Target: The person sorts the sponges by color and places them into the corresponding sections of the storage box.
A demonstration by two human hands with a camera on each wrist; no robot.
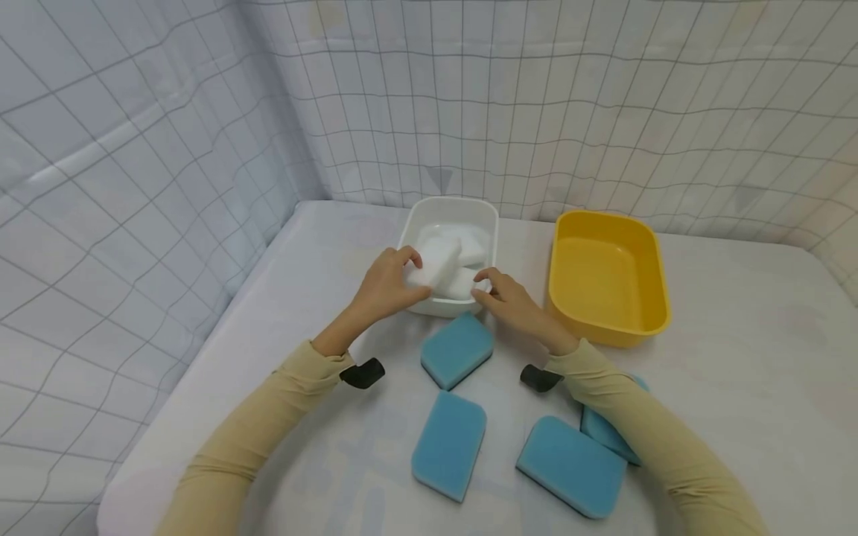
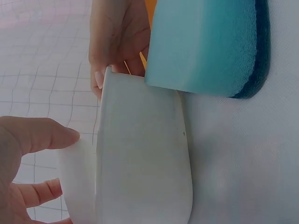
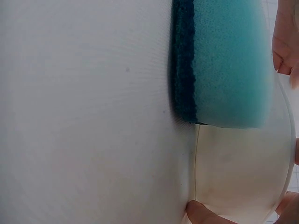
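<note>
A white plastic tub (image 1: 488, 223) stands at the back of the table with several white sponge-like blocks (image 1: 469, 242) inside. My left hand (image 1: 389, 286) pinches one white block (image 2: 78, 179) between thumb and fingers, tilted up at the tub's front left and over its rim. At the front right corner, my right hand (image 1: 507, 299) grips the tub wall (image 3: 243, 163); its thumb (image 3: 203, 214) is low on the outside, its other fingers at the rim. Close in front of the tub lies a blue sponge (image 1: 457, 348) with a dark scouring layer underneath.
To the right stands a yellow tub (image 1: 606, 283) with nothing seen inside. Nearer on the white table lie more blue sponges (image 1: 449, 445), one (image 1: 572, 465) beside another partly under the right sleeve (image 1: 643, 424). A white gridded curtain (image 1: 436, 112) hangs behind and at the left.
</note>
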